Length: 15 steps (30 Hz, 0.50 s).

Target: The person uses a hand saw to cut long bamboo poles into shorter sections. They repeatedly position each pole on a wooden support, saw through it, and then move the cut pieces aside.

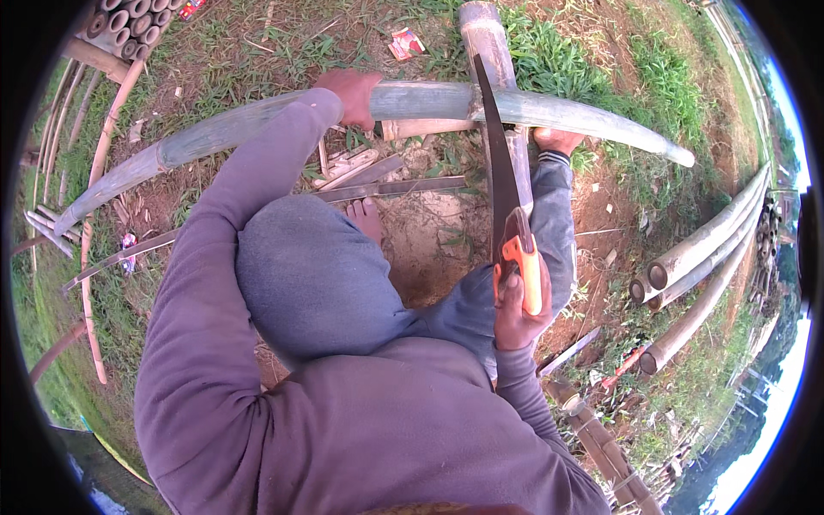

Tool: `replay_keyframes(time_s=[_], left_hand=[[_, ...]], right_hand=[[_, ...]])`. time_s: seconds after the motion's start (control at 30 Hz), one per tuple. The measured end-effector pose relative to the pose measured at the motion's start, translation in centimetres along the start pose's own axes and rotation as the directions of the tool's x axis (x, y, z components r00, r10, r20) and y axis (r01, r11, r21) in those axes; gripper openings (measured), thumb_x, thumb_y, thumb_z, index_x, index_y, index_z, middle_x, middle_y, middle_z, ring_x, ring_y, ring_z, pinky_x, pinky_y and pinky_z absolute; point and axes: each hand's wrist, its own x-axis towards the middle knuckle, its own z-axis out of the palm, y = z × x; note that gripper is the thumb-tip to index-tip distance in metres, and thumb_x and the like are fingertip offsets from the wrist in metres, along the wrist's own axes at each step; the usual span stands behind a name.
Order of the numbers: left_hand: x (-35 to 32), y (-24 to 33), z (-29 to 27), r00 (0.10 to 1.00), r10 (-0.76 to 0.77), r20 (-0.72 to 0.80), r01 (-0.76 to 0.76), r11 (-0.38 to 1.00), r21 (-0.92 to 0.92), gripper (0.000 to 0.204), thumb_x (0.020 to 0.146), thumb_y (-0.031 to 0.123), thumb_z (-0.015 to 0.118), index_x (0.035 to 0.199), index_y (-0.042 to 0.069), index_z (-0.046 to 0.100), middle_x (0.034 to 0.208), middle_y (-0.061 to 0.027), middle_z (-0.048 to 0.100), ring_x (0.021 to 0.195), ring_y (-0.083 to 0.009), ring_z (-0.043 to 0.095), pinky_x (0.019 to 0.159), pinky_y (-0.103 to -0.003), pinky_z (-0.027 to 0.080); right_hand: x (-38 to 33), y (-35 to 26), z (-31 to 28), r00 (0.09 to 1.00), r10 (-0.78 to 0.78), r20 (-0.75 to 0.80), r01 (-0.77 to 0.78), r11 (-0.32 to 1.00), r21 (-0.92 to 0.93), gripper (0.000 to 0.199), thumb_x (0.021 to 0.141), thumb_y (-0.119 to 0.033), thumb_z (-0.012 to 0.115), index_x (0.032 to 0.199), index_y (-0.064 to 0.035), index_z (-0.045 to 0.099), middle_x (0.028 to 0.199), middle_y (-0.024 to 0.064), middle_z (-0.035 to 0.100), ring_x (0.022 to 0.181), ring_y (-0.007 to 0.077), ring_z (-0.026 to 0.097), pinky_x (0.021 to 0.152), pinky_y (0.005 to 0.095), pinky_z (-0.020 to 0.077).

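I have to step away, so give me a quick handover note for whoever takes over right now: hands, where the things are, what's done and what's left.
Left hand: gripping the long bamboo pole, pressing it onto the thick log that it lies across.
Right hand: closed on the orange handle of the hand saw; its dark blade meets the pole where the pole crosses the log.
Foot: braced by the pole, right of the blade.
Done: saw placed on the pole; cut depth cannot be seen.
Left: the pole is still in one piece, so the cut remains to finish. More cut poles lie at the right.
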Motion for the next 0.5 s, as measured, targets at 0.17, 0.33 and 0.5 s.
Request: replay_keyframes(time_s=[0.17, 0.33, 0.5], left_hand=[[0.6, 0.6, -0.3, 1.0, -0.002, -0.004, 0.002, 0.999, 0.04, 0.071, 0.066, 0.035, 0.091, 0.128, 0.013, 0.065, 0.111, -0.0156, 0.078, 0.104, -0.0378, 0.075, 0.091, -0.051, 0.059], [0.6, 0.5, 0.5, 1.0, 0.024, 0.017, -0.025, 0.999, 0.024, 0.073, 0.066, 0.037, 0.091, 0.129, 0.013, 0.064, 0.111, -0.0171, 0.077, 0.105, -0.0391, 0.075, 0.092, -0.052, 0.059], [1.4, -0.5, 0.2, 1.0, 0.024, 0.017, -0.025, 0.997, 0.068, 0.084, 0.064, 0.04, 0.093, 0.138, 0.014, 0.061, 0.115, -0.0183, 0.076, 0.108, -0.0405, 0.074, 0.094, -0.053, 0.058]], right_hand=[[4.0, 3.4, 2.7, 0.998, -0.019, -0.063, 0.025, 0.995, 0.097, 0.049, 0.106, -0.009, 0.069, 0.147, 0.0101, 0.052, 0.136, 0.0186, 0.067, 0.119, 0.0241, 0.068, 0.096, 0.0351, 0.0615], [14.3, 2.2, 9.2, 0.997, -0.005, -0.08, 0.015, 0.992, 0.125, 0.041, 0.104, -0.004, 0.071, 0.142, 0.0058, 0.06, 0.117, 0.0066, 0.071, 0.096, 0.0067, 0.065, 0.082, 0.024, 0.0557], [4.3, 3.9, 4.1, 0.996, -0.004, -0.086, 0.014, 0.992, 0.123, 0.052, 0.105, -0.007, 0.068, 0.15, 0.0102, 0.049, 0.136, 0.0168, 0.067, 0.119, 0.0214, 0.069, 0.1, 0.0319, 0.0598]])
